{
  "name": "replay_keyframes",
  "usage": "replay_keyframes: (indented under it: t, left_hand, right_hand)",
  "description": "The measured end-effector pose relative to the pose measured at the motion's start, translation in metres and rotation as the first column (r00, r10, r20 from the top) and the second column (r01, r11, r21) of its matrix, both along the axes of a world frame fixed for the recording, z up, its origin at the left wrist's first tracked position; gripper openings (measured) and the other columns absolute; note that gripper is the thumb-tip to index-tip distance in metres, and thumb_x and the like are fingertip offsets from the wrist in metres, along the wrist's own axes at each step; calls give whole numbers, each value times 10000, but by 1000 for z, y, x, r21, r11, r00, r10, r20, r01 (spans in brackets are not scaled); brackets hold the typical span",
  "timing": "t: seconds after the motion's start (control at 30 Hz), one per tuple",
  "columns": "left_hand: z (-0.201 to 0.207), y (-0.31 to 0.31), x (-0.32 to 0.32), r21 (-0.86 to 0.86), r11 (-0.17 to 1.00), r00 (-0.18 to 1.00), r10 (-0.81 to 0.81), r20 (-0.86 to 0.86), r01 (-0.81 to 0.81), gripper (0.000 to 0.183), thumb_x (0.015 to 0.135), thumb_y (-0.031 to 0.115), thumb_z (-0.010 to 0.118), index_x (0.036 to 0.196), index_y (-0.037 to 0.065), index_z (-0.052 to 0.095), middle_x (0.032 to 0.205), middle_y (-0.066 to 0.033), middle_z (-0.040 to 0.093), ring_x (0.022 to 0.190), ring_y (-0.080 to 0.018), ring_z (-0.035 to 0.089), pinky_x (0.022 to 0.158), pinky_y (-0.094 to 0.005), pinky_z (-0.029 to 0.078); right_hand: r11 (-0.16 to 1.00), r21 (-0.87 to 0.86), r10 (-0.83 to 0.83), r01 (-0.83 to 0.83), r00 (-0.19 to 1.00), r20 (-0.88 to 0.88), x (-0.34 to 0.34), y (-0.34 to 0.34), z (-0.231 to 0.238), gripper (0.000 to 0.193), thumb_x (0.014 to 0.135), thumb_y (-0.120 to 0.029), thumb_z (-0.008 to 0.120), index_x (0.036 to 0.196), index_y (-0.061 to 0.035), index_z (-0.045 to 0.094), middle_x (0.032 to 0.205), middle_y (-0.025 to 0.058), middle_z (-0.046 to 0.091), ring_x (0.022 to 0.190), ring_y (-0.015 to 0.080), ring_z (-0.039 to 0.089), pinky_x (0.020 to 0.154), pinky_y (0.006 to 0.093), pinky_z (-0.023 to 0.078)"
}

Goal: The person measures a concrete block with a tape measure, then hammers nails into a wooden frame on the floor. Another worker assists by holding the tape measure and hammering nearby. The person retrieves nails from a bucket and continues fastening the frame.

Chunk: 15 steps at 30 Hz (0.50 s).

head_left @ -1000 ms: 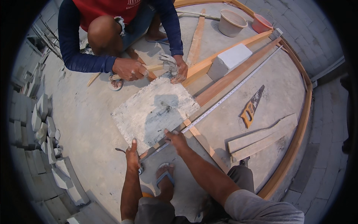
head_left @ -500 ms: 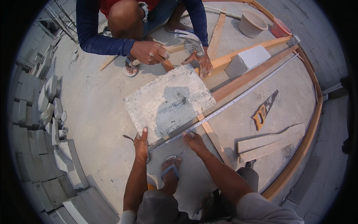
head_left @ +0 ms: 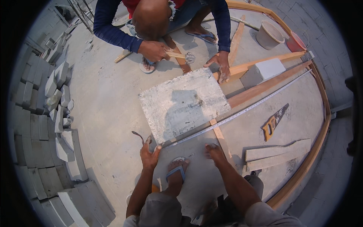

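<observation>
A pale, mottled board [head_left: 187, 106] lies across long timbers, my shadow falling on it. Along its near edge runs a white tape measure [head_left: 242, 112], stretched beside a timber to the far right. At the board's near-left corner my left hand [head_left: 149, 156] grips the tape's near end; its case is mostly hidden, with a dark strap beside the hand. My right hand [head_left: 214, 153] hovers below the tape, fingers loosely curled and apart, holding nothing visible. Across from me, a crouching co-worker holds a hammer [head_left: 176, 55], its head blurred, and rests the other hand [head_left: 221, 66] by the board's far corner.
A handsaw [head_left: 275, 123] and rough planks [head_left: 278, 154] lie to the right. A white block [head_left: 262, 72] sits between timbers. Grey and red buckets [head_left: 270, 36] stand far right. Stacked blocks [head_left: 72, 155] line the left. A curved wooden frame [head_left: 302, 185] borders the right side.
My right hand has come off the tape and moved back toward me. My left thumb has left the board's top face. The co-worker's hammer has swung lower. The whole view has shifted slightly.
</observation>
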<state>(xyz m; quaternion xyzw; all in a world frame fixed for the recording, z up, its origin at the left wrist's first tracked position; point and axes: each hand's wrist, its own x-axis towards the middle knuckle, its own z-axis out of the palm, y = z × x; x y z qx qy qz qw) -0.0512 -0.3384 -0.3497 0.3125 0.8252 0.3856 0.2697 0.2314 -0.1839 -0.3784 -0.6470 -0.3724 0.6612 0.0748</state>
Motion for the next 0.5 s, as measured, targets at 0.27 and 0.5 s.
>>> replay_keyframes:
  t: [0.27, 0.5]
  left_hand:
    - [-63, -58, 6, -362, 907, 885, -339, -319, 217, 691, 698, 282, 864, 1305, 114, 578, 1303, -172, 552, 1260, -360, 491, 1056, -495, 409]
    - [-16, -61, -20, -498, 767, 794, -564, -225, 404, 409, 716, 189, 782, 1081, 31, 688, 974, -167, 684, 923, -314, 651, 794, -423, 527]
  right_hand:
    - [996, 48, -81, 81, 997, -20, 10, 38, -19, 367, 986, -346, 606, 1125, -7, 633, 949, 91, 670, 823, 215, 653, 761, 367, 544]
    - [946, 187, -282, 265, 957, 71, 3, 18, -37, 457, 949, -426, 650, 1081, 10, 616, 902, 145, 682, 759, 243, 673, 663, 367, 548]
